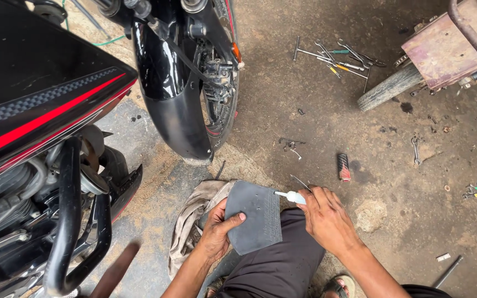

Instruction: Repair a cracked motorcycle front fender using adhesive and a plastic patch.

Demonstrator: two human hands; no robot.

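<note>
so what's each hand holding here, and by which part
Left hand grips the dark grey rubber sheet by its left edge; right hand pinches the small white tube by its body.

The left hand (pixel 216 234) holds a dark grey rubber patch (pixel 258 216) flat over the person's knee, thumb lying across its lower left edge. The right hand (pixel 327 218) pinches a small white glue tube (pixel 292 196), its nozzle touching the patch's upper right edge. A dirty rag (pixel 191 218) lies on the concrete floor (pixel 316 127) just left of the patch. A black motorcycle (pixel 40 138) with a red stripe fills the left side, its front wheel (pixel 216 94) ahead of the hands. A lighter (pixel 343 166) lies near the right hand; wrenches and screwdrivers (pixel 338 55) lie scattered well beyond, beside a rusty cart (pixel 443 49).
</note>
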